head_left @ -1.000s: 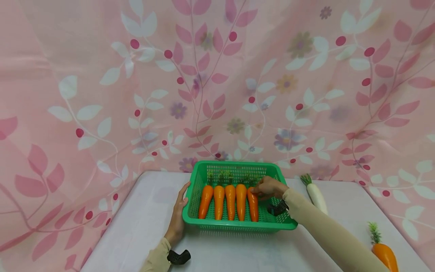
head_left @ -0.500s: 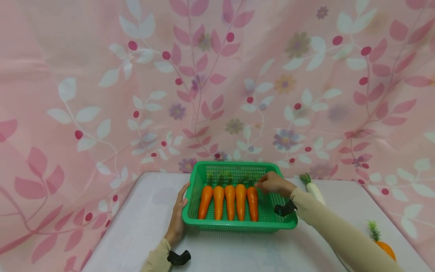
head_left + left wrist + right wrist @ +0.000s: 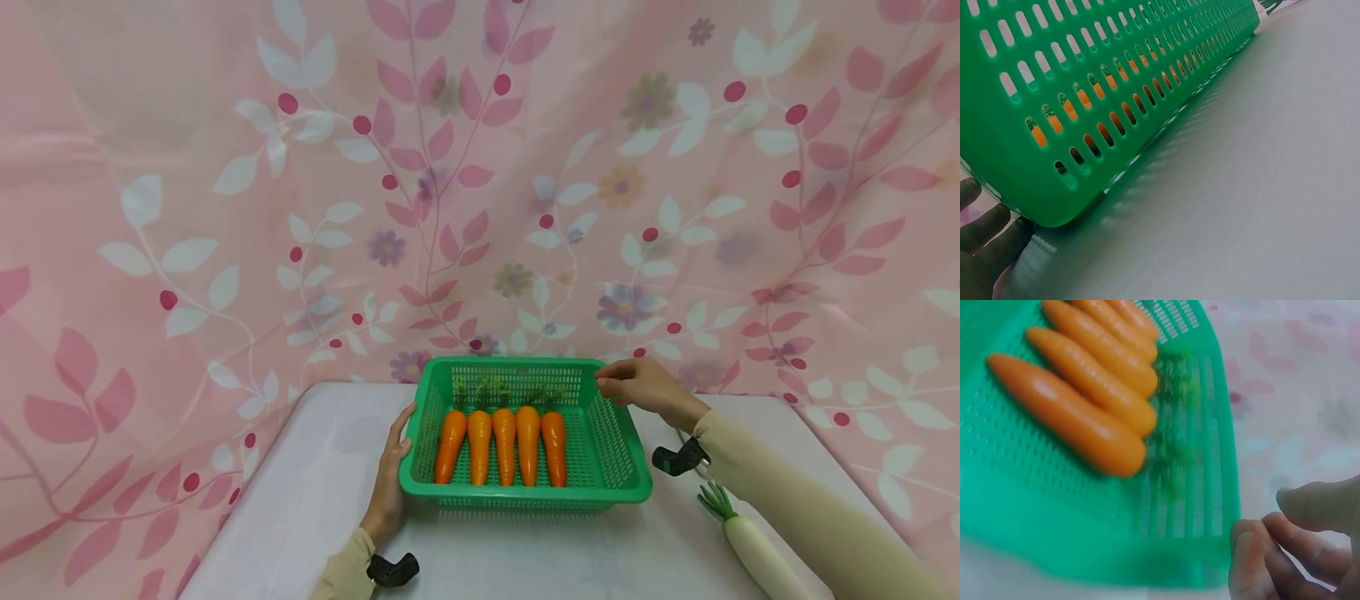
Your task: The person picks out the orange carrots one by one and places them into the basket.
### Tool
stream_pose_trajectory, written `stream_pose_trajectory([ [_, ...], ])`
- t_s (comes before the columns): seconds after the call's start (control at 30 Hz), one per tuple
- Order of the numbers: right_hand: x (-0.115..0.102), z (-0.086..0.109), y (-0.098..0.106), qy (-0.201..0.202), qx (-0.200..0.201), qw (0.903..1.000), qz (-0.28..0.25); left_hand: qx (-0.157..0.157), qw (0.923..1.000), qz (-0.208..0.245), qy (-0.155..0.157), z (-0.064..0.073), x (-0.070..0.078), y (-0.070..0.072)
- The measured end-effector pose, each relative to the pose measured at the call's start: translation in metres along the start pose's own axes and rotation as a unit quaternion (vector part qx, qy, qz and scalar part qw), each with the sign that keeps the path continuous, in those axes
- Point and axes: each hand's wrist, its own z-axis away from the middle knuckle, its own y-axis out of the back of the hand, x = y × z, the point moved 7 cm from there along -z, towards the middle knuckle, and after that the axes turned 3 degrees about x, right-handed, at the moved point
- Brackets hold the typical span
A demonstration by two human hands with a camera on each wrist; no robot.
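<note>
A green slotted plastic basket (image 3: 525, 493) stands on the table with several orange carrots (image 3: 504, 446) side by side in it, their leafy tops towards the back wall. My left hand (image 3: 387, 492) rests against the basket's left end; in the left wrist view, its fingers (image 3: 985, 231) are spread by the basket's lower corner. Over the back right corner of the basket is my right hand (image 3: 651, 387), fingers loosely bent, holding nothing. In the right wrist view, the right hand's fingertips (image 3: 1246, 550) are close to the rim; whether they touch it is unclear.
To the right of the basket, a white radish (image 3: 761, 550) with green leaves lies on the pale table (image 3: 352, 442), partly behind the right sleeve (image 3: 810, 508). A pink floral cloth (image 3: 480, 183) hangs behind the table.
My right hand has let go of the rightmost carrot and moved right and up to the basket's back corner. The arm now uncovers the front radish and hides the loose carrot. The left hand stays put.
</note>
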Motion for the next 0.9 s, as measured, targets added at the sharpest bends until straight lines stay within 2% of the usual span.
stream_pose_trajectory([
  [0.1, 0.007, 0.007, 0.014, -0.002, 0.014, 0.9998, 0.016, 0.002, 1.0000, 0.002, 0.001, 0.000, -0.001, 0.001],
  [0.23, 0.023, 0.018, 0.034, -0.026, 0.025, 0.9970, 0.068, 0.004, 1.0000, 0.005, 0.007, 0.000, -0.003, 0.003],
  [0.5, 0.063, 0.044, 0.079, -0.060, 0.053, 0.9799, 0.183, 0.007, 0.9999, -0.001, 0.013, 0.002, -0.005, 0.008],
  [0.63, 0.080, 0.056, 0.094, -0.076, 0.048, 0.9730, 0.213, 0.013, 0.9998, 0.002, 0.011, 0.003, -0.004, 0.012],
  [0.9, 0.120, 0.082, 0.112, -0.142, 0.023, 0.9590, 0.244, 0.014, 0.9998, 0.000, 0.013, 0.004, -0.006, 0.015],
])
